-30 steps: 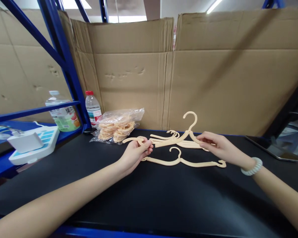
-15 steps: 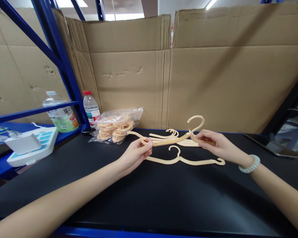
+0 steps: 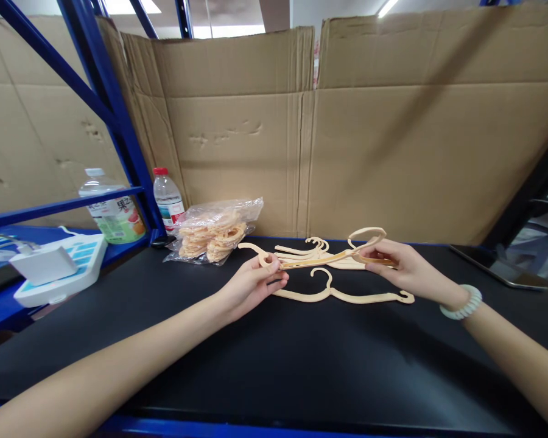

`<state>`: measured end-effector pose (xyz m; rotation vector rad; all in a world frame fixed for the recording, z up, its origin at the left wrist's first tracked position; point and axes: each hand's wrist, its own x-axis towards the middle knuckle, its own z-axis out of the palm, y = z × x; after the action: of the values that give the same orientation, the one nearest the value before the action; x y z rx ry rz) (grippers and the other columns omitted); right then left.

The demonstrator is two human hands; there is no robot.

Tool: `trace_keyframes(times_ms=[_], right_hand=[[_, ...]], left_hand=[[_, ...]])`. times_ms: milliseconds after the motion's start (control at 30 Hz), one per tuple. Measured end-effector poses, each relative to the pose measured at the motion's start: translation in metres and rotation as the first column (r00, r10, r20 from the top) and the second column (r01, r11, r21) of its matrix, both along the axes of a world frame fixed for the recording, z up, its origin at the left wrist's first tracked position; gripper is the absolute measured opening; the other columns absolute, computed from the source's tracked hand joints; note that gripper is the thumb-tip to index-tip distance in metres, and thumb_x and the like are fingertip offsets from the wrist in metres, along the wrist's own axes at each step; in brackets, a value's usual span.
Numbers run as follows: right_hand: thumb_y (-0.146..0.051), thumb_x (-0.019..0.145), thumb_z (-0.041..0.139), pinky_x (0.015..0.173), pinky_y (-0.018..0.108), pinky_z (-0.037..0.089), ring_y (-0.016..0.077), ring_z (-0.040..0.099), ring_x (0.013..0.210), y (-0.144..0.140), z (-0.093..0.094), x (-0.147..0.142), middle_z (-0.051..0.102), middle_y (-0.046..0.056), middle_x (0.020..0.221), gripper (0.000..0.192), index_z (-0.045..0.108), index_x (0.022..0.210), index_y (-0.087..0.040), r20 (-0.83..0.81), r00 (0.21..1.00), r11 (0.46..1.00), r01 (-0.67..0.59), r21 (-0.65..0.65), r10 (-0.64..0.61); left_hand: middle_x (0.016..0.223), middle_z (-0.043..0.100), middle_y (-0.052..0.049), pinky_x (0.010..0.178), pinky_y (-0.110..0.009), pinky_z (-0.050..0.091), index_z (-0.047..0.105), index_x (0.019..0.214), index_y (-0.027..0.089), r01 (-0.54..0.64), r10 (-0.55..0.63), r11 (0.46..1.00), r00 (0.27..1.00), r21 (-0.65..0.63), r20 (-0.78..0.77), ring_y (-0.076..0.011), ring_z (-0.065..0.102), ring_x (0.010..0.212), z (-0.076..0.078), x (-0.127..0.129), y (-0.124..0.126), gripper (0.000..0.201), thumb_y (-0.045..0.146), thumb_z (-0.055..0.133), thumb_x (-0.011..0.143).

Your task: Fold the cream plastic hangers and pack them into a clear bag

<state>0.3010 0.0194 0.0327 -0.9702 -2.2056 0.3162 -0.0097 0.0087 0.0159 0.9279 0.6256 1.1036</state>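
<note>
Between my hands, above the black tabletop, is a cream-coloured hanger (image 3: 315,261). My left hand (image 3: 251,285) pinches it near its left end, which curls up past my fingers. On the other side my right hand (image 3: 388,260) grips its right arm, and the fingers cover part of it. The held hanger's hook leans over toward the right, beside my right fingers. A second hanger (image 3: 356,298) lies flat just below, its left end hidden behind my left hand. Behind the held one, several more hangers (image 3: 317,246) lie together with their hooks lined up.
A clear plastic bag (image 3: 219,228) of cream-coloured parts sits at the back left. Beyond it stand a red-capped bottle (image 3: 168,198) and a larger juice bottle (image 3: 114,210). A white power strip (image 3: 61,274) is at far left, a dark flat tablet-like object (image 3: 497,267) at right. Cardboard (image 3: 429,158) walls the back.
The held hanger has turned in my hands, so its hook has dropped from upright to leaning over on the right. My left fingers have spread a little; the other hangers have not moved.
</note>
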Motion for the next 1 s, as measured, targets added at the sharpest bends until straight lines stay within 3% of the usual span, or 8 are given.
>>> trace_keyframes(times_ms=[300,633,1000], right_hand=[[-0.035,0.09,0.055,0.085,0.04,0.052,0.0234,0.062,0.095,-0.001,0.001,-0.001,0.066,0.009,0.106,0.022,0.064,0.104,-0.021,0.013,1.0,1.0,0.009,0.003,-0.009],[-0.028,0.088,0.054,0.077,0.035,0.053,0.0205,0.062,0.086,-0.001,-0.008,-0.009,0.066,0.008,0.099,0.016,0.064,0.099,-0.02,-0.006,1.0,1.0,-0.022,0.006,0.022],[-0.029,0.089,0.05,0.072,0.032,0.048,0.0194,0.061,0.08,-0.01,-0.001,-0.015,0.065,0.006,0.092,0.014,0.061,0.092,-0.02,0.04,0.999,0.999,0.027,0.037,-0.028]], left_hand=[[0.074,0.063,-0.003,0.073,-0.025,0.055,0.058,0.072,0.014,-0.021,0.021,1.0,1.0,-0.014,0.004,-0.0144,0.066,0.072,-0.001,0.0,0.0,0.017,0.012,0.075,0.074],[0.065,0.061,0.0,0.068,-0.022,0.053,0.046,0.065,0.016,-0.16,0.159,0.987,0.985,-0.017,-0.061,-0.0111,0.063,0.062,-0.003,0.001,-0.001,0.029,-0.004,0.067,0.065],[0.062,0.056,0.005,0.065,-0.019,0.051,0.043,0.067,0.018,-0.172,0.176,0.984,0.98,0.051,-0.094,-0.009,0.062,0.061,-0.005,-0.001,-0.002,0.034,0.001,0.071,0.062]])
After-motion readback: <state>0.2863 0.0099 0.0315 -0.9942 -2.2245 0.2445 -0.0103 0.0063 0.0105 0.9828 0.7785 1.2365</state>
